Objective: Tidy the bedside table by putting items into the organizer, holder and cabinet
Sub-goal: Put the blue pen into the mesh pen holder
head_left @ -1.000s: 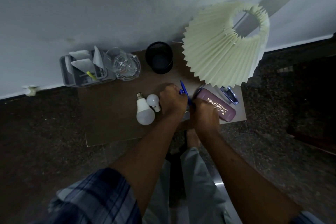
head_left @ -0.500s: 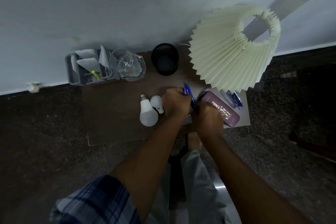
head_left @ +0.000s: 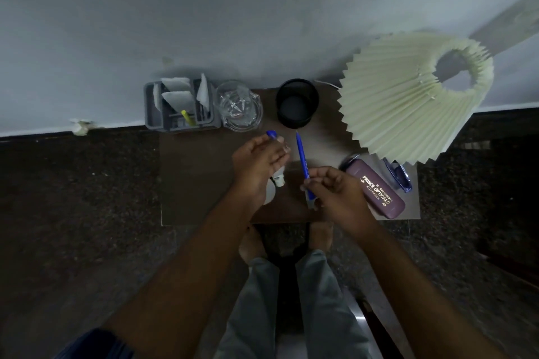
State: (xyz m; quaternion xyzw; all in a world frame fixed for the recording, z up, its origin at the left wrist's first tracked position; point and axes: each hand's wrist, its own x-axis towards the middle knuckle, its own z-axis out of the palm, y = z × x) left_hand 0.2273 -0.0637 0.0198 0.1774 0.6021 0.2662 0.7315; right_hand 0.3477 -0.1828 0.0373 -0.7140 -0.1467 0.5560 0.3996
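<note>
My right hand (head_left: 335, 192) pinches a blue pen (head_left: 303, 163) near its lower end, the bare tip pointing toward the black round holder (head_left: 297, 103). My left hand (head_left: 259, 163) holds the pen's blue cap (head_left: 271, 134) at its fingertips, apart from the pen. A grey organizer (head_left: 179, 109) with folded papers and a yellow marker stands at the back left of the brown bedside table (head_left: 195, 181). A purple glasses case (head_left: 376, 188) lies at the right. White bulbs (head_left: 272, 188) lie mostly hidden under my left hand.
A clear glass dish (head_left: 240, 108) sits between the organizer and the holder. A pleated cream lampshade (head_left: 408, 108) overhangs the table's right rear. A blue object (head_left: 401, 178) lies beside the glasses case. My feet and dark floor are below the table's front edge.
My hands were together on the capped pen. Now they have drawn apart: the left holds the cap, the right holds the uncapped pen. The camera view shifted slightly.
</note>
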